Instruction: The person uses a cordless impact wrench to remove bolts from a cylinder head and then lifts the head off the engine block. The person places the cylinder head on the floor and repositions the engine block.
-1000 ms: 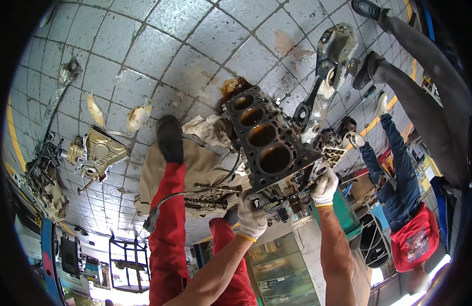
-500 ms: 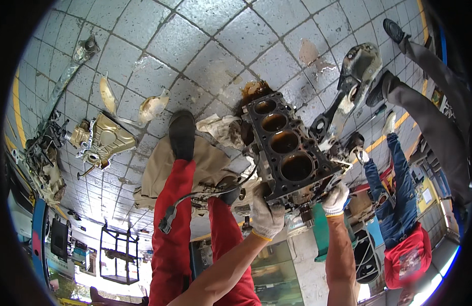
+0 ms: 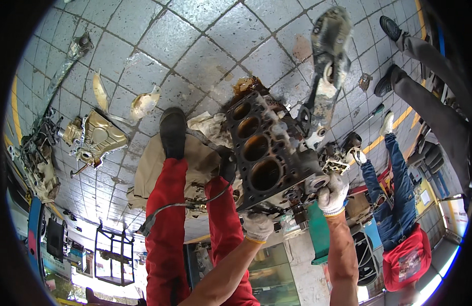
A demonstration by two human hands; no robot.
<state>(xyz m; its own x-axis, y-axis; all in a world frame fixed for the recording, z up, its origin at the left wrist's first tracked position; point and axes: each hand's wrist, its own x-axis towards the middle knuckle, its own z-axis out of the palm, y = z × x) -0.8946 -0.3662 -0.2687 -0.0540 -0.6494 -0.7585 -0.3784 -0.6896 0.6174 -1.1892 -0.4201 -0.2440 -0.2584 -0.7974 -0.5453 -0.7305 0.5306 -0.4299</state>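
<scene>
A dark metal engine block with several round cylinder bores in its top face tilts over to the left, so its ribbed right side shows. Dark oil coats the bores. My left hand, in a white knit glove, closes on the block's near left lower edge. On the near right corner, by a round port, my right hand in a matching glove has its fingers curled round the casting. The block's underside is hidden. A thin cable loops across my red trouser legs.
Dark oil pools beyond the block. A long grimy metal part lies right of it; a stained rag and beige cloth lie left. A gold-coloured cast housing sits farther left. Two people stand at right, one in grey trousers.
The engine block has tipped and shifted left, baring its right side. Both hands stay on it, the left moving slightly left and the right slightly up. The view has shifted slightly.
</scene>
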